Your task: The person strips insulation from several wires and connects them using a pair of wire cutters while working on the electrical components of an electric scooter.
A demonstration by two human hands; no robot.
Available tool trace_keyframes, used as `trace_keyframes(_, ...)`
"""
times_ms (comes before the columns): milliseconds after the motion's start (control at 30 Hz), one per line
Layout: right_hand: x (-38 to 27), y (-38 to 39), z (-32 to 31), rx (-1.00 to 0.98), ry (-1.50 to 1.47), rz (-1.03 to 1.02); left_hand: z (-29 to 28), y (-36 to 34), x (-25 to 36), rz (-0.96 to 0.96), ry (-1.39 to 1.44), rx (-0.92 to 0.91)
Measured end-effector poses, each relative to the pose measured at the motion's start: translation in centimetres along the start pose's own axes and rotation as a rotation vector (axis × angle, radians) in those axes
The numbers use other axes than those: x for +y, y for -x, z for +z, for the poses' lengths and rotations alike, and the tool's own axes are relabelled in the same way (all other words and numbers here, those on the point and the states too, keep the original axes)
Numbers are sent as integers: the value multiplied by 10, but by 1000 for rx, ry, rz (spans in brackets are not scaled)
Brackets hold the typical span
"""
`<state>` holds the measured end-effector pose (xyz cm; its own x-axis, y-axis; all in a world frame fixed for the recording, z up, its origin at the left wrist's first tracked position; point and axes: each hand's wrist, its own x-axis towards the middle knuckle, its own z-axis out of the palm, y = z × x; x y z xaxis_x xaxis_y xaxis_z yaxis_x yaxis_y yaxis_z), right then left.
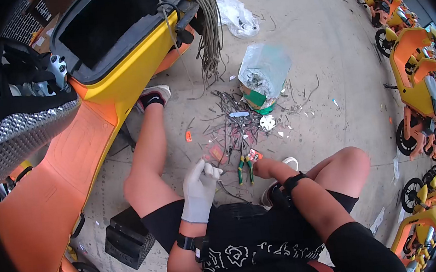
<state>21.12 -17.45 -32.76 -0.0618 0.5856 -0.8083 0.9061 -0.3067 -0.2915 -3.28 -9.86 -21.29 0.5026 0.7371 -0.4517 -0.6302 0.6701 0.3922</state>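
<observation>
Step in hand: I judge it to be close work on a loose wire (228, 190), done low over the floor in the centre of the frame, with the pliers (241, 171) within reach of both hands. As I read it, the next move calls for a sure fingertip pinch on the wire, and a clear path for the pliers, since loose strands could snag them.

Left hand (200, 182), centre of the frame: gloved in white, fingers bent inward and drawn together, with little gap showing. The wire curves away beside the fingertips towards the lower centre. I cannot confirm that it is pinched; contact is too fine to make out from here.

Right hand (264, 168), just right of centre: bare, its fingertips partly hidden behind the hand itself and pointing towards the pliers. I find it close beside the nearer handle; whether it touches or grips that handle, and how far the fingers are spread, I cannot tell.

The pliers are at the centre of the frame, green and yellow handles towards the bottom edge, head directed at the offcuts (231, 103) above. A small red packet (254, 155) is just beside them. I also note a bag (266, 73) at upper centre right, and a cable bundle (208, 24) hanging by the yellow scooter (118, 82) at upper left.
</observation>
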Motion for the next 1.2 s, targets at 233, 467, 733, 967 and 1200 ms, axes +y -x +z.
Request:
trace_keyframes(233,23,-95,82,31,-176,199,-10,10,8,-36,-104,-51)
trace_keyframes(467,-8,-109,110,245,-431,339,-1,8,14,-194,-375,108)
trace_keyframes(733,2,-117,102,196,-434,394,7,0,16,-199,-443,112)
trace_keyframes(967,12,-98,61,251,-524,361,7,2,8,-162,-398,89)
trace_keyframes(1200,41,-44,-37,160,-676,318,-9,14,-6,-79,-446,-56)
